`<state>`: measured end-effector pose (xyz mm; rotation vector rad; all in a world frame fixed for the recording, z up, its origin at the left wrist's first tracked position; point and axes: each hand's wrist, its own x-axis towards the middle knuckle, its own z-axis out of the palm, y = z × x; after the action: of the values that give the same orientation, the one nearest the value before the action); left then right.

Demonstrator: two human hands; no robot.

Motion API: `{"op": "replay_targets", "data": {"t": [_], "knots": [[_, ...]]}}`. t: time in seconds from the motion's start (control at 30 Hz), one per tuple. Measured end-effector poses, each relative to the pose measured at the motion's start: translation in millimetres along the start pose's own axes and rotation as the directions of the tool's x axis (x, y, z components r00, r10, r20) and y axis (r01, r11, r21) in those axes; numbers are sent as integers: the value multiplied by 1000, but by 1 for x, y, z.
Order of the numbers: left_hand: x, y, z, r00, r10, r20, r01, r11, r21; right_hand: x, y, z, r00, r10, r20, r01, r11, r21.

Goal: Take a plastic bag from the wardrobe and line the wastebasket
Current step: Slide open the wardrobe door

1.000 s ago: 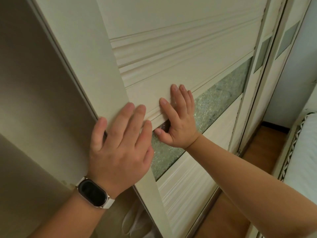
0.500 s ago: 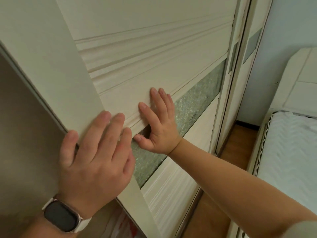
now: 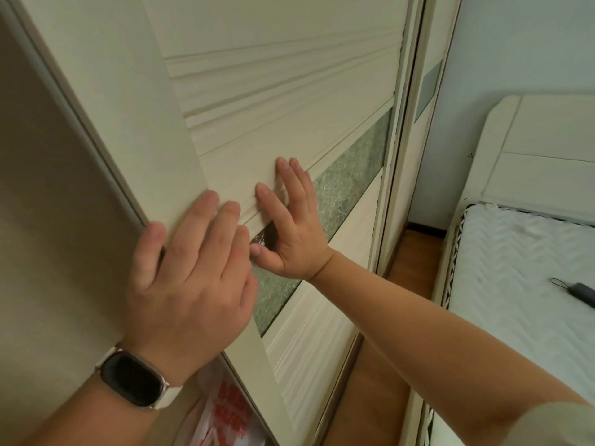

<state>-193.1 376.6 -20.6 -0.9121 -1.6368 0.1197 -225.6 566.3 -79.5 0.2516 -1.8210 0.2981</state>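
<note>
Pressing flat on the sliding wardrobe door (image 3: 289, 101), the left hand (image 3: 190, 278), a smartwatch (image 3: 135, 379) on its wrist, lies spread open with fingertips hooked over the door's edge, gripping nothing. At 6 o'clock beneath it, a white plastic bag with red print (image 3: 225, 410) shows inside the wardrobe; it looks light, soft and slippery, best pinched by a bunched fold. Its long axis cannot be told. Further in, the right hand (image 3: 289, 226) rests open-palmed against the panel above the frosted glass strip (image 3: 351, 185).
</note>
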Motion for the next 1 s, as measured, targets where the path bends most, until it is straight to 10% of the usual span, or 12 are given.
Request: {"op": "replay_targets", "data": {"t": [1.0], "knots": [[79,69,85,998,-7,62,4,999,42,5,141,10,999,5,-53,-5,1000,-10]]}}
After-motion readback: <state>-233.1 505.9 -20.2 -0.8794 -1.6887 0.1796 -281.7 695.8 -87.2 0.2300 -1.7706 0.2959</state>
